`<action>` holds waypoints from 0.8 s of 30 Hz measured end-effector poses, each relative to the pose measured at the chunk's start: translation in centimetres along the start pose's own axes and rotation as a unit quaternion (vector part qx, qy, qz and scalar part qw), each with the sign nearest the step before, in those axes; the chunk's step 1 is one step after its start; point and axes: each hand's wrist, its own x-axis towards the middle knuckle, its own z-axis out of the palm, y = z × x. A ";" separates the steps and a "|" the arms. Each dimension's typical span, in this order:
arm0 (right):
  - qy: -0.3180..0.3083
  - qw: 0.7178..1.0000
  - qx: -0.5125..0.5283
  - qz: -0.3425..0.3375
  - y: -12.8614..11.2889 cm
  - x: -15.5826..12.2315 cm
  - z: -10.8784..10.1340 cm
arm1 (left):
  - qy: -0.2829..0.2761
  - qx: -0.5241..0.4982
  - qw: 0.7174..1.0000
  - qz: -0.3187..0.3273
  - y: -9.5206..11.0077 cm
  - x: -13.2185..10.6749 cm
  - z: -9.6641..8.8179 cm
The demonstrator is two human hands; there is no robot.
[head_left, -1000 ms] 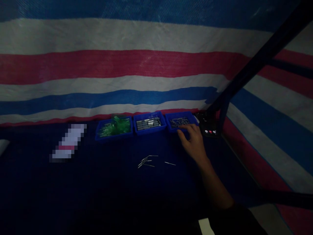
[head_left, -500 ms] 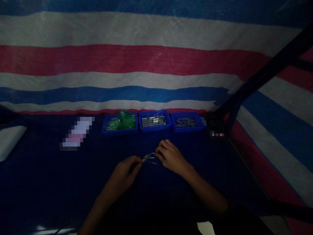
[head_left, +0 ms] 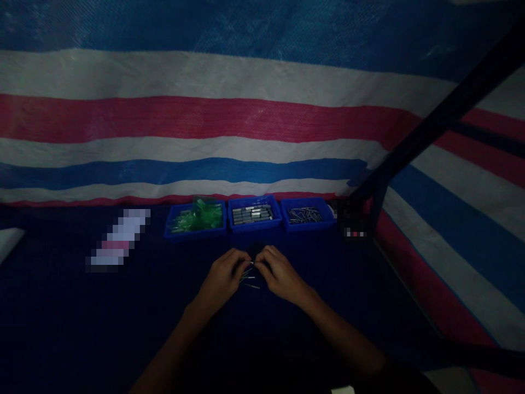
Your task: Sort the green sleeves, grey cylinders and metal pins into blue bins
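Observation:
My left hand [head_left: 225, 274] and my right hand [head_left: 281, 276] are closed in pinches, fingertips almost meeting over the dark blue tabletop. Between them a short bright bit of a thin metal rod [head_left: 252, 263] shows; the fingers cover the rest. Just below, several loose thin metal rods [head_left: 250, 277] lie on the table, partly behind my left hand. Behind the hands stand three blue trays. The right tray [head_left: 308, 225] contains similar thin metal pieces, the middle tray [head_left: 256, 225] short silver cylinders [head_left: 252, 214], and the left tray [head_left: 197, 234] green plastic material [head_left: 200, 216].
A blurred-out sheet [head_left: 121, 235] lies on the left of the table, and part of a white object [head_left: 9, 241] shows at the left edge. Dark items [head_left: 356, 219] stand right of the trays. A striped tarp [head_left: 205, 117] hangs behind, with a dark slanted frame bar [head_left: 426, 126] at right.
My left hand has moved up and away from the loose rods to meet my right hand, where both now pinch at a rod. The view has shifted slightly.

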 end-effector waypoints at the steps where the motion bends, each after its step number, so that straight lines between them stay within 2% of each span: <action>1: 0.003 1.000 -0.001 0.001 -0.1 0.0 0.1 | 0.005 -0.003 1.000 -0.013 -0.1 -0.1 0.1; 5: 0.020 0.998 -0.059 -0.008 -0.6 -0.1 0.4 | 0.018 -0.009 0.999 -0.043 -0.4 -0.1 0.6; 9: 0.069 0.990 -0.122 -0.013 0.0 0.2 -0.9 | -0.025 -0.013 0.998 -0.058 -0.2 -0.1 0.1; 12: 0.201 0.963 -0.177 0.025 1.8 0.5 -3.1 | -0.116 0.015 0.993 -0.034 -0.2 -0.6 -1.0; 14: 0.301 0.923 -0.219 0.096 3.4 0.6 -4.6 | -0.164 0.040 0.986 -0.010 -0.4 -1.0 -1.6; 16: 0.346 0.893 -0.234 0.171 4.9 0.6 -5.8 | -0.179 0.057 0.982 0.000 -0.7 -1.2 -1.8; 18: 0.345 0.888 -0.222 0.210 5.5 0.4 -6.0 | -0.180 0.061 0.982 0.003 -0.8 -1.3 -1.7; 20: 0.321 0.903 -0.197 0.205 5.2 0.3 -5.4 | -0.174 0.060 0.983 0.003 -0.9 -1.2 -1.5; 24: 0.206 0.962 -0.140 0.108 2.4 0.1 -2.6 | -0.136 0.049 0.989 -0.011 -0.8 -0.8 -1.3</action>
